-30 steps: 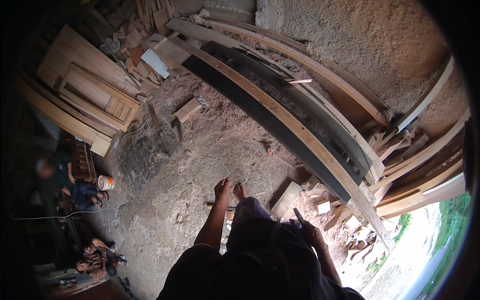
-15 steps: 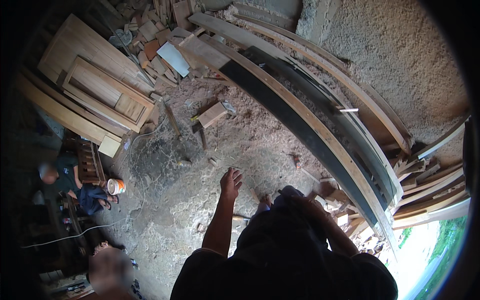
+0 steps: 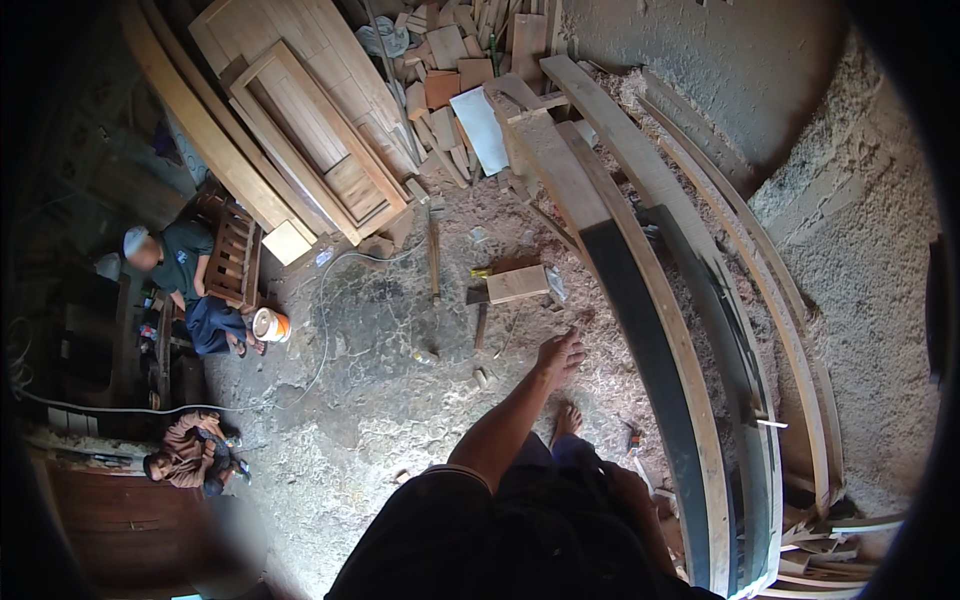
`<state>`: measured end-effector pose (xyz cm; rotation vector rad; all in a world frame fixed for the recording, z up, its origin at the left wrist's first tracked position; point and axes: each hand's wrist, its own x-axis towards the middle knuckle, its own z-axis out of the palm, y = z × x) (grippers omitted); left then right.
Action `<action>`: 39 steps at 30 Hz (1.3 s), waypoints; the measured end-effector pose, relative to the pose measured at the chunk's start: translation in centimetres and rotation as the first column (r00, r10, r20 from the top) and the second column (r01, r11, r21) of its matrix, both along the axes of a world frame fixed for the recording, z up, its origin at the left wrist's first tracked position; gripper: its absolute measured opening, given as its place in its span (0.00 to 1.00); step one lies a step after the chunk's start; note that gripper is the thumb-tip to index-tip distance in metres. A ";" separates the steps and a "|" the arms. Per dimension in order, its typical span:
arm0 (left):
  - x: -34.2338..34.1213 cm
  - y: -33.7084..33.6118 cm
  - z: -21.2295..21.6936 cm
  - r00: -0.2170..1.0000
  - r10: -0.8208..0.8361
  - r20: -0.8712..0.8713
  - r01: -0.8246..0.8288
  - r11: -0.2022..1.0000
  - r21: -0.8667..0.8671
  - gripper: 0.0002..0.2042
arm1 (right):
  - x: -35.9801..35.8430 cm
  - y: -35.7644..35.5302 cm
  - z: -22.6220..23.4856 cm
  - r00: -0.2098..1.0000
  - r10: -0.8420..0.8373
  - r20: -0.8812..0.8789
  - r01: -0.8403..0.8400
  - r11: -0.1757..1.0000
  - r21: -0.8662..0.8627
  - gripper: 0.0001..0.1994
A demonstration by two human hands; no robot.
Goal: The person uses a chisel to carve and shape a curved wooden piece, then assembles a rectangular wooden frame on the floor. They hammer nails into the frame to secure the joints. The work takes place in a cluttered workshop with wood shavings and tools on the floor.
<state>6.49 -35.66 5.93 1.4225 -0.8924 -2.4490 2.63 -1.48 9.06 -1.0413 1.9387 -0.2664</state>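
My left hand (image 3: 562,357) is stretched out ahead of me over the floor, fingers extended and holding nothing. Closest to it on the floor lies a rectangular wooden block (image 3: 518,284), with a short wooden-handled tool (image 3: 480,325) beside it, its dark head near the block. My right hand (image 3: 625,485) hangs low by my right side in shadow; its fingers are too dark to make out. My bare foot (image 3: 568,420) shows on the ground below my left hand.
Long planks on edge, partly covered by a black strip (image 3: 650,400), run along my right. Wooden door panels (image 3: 300,130) lean at the far left near scrap wood (image 3: 445,90). Two people (image 3: 185,265) sit at the left by a white-orange bucket (image 3: 270,325). A cable (image 3: 320,345) crosses the floor.
My view has swung to the right, so the floor and planks appear shifted. My left hand has swung rightward and forward, still empty. My foot has come into view ahead.
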 end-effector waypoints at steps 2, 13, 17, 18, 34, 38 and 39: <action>-2.1 -1.7 -0.5 1.000 -0.023 0.010 0.022 0.999 0.032 0.42 | -0.7 -0.9 -0.4 1.000 -0.010 0.008 0.009 0.999 0.043 0.21; -10.2 -12.9 -2.5 0.971 -0.239 -0.003 0.239 0.970 0.036 0.48 | -1.3 -8.8 0.5 0.946 -0.324 -0.009 0.317 0.921 0.227 0.21; -12.1 -16.0 -2.9 0.920 -0.391 0.008 0.391 0.920 0.011 0.45 | 1.6 -12.3 1.1 0.865 -0.498 -0.054 0.500 0.852 0.153 0.19; -12.7 -16.6 -3.2 0.912 -0.410 0.022 0.410 0.912 0.016 0.43 | 2.4 -12.8 1.0 0.842 -0.534 -0.075 0.539 0.830 0.140 0.19; -15.9 -20.1 -6.4 0.853 -0.507 0.122 0.514 0.857 -0.037 0.21 | 8.1 -18.4 -4.8 0.551 -0.833 -0.055 0.829 0.537 0.156 0.14; -15.2 -19.5 -7.1 0.903 -0.424 0.068 0.429 0.897 -0.106 0.17 | 6.5 -19.1 -6.5 0.524 -0.851 -0.031 0.844 0.513 0.158 0.13; -15.0 -19.4 -7.2 0.904 -0.425 0.055 0.428 0.897 -0.107 0.15 | 6.1 -19.2 -6.8 0.516 -0.857 -0.020 0.853 0.511 0.111 0.13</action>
